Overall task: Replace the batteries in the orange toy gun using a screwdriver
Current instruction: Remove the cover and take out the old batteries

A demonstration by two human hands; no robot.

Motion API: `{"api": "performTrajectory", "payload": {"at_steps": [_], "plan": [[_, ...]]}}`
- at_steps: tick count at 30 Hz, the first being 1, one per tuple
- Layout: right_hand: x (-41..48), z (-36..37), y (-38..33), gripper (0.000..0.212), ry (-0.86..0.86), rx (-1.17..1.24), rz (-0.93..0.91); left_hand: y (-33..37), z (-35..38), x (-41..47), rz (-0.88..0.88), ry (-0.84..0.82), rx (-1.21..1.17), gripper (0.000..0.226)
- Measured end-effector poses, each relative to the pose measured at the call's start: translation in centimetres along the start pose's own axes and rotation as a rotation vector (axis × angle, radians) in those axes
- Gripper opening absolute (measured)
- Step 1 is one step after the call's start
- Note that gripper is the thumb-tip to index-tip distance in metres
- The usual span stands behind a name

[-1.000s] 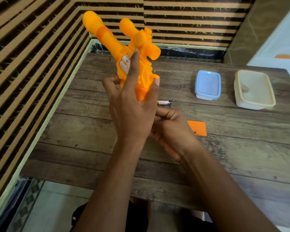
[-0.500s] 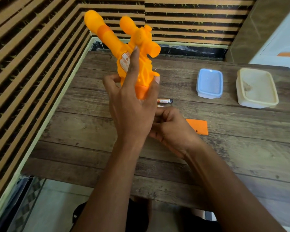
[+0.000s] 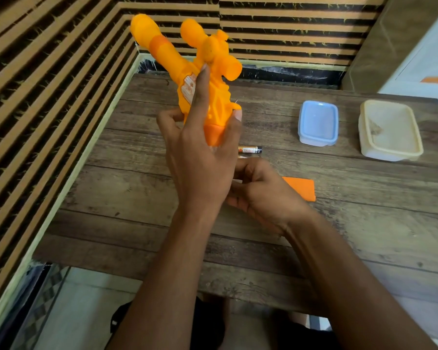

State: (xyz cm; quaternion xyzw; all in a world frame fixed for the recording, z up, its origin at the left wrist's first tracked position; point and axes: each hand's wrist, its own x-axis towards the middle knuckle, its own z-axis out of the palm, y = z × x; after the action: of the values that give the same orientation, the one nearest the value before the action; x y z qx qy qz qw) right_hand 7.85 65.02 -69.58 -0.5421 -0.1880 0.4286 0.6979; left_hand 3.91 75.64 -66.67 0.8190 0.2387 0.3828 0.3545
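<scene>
The left hand [image 3: 200, 168] grips the orange toy gun [image 3: 219, 97] by its handle above the wooden table [image 3: 137, 188], with the index finger stretched up along the body. The gun's long axis stands steep, handle down, barrels pointing up and away to the left toward the slatted wall [image 3: 48, 72]. The right hand [image 3: 263, 193] sits partly behind the left with fingers curled, and whether it holds anything cannot be told; since half a second earlier, gun and hands have kept practically the same pose.

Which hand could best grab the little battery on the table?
Probably the right hand: it sits close beside the small cylindrical battery, while the left hand grips the orange plastic toy gun.
</scene>
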Motion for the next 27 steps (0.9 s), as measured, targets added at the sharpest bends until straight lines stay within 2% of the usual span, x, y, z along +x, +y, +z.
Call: {"api": "performTrajectory", "payload": {"at_steps": [10, 16, 21, 23, 27], "plan": [[0.15, 0.02, 0.1, 0.033, 0.039, 0.127, 0.049, -0.22, 0.15, 0.09, 0.054, -0.028, 0.073, 0.072], [-0.07, -0.02, 0.17, 0.033, 0.075, 0.089, 0.043, -0.16, 0.2, 0.05, 0.049, -0.024, 0.058, 0.072], [0.03, 0.06, 0.03, 0.03, 0.147, 0.038, 0.018, 0.01, 0.16, 0.02, 0.034, -0.013, 0.001, 0.072], [-0.08, 0.02, -0.14, 0.023, 0.172, 0.039, 0.002, 0.1, 0.14, 0.22, 0.022, 0.017, -0.069, 0.071], [-0.1, -0.44, -0.54, 0.016, 0.249, 0.043, -0.044, 0.28, -0.06, 0.5, 0.017, 0.169, -0.263, 0.049]]}}
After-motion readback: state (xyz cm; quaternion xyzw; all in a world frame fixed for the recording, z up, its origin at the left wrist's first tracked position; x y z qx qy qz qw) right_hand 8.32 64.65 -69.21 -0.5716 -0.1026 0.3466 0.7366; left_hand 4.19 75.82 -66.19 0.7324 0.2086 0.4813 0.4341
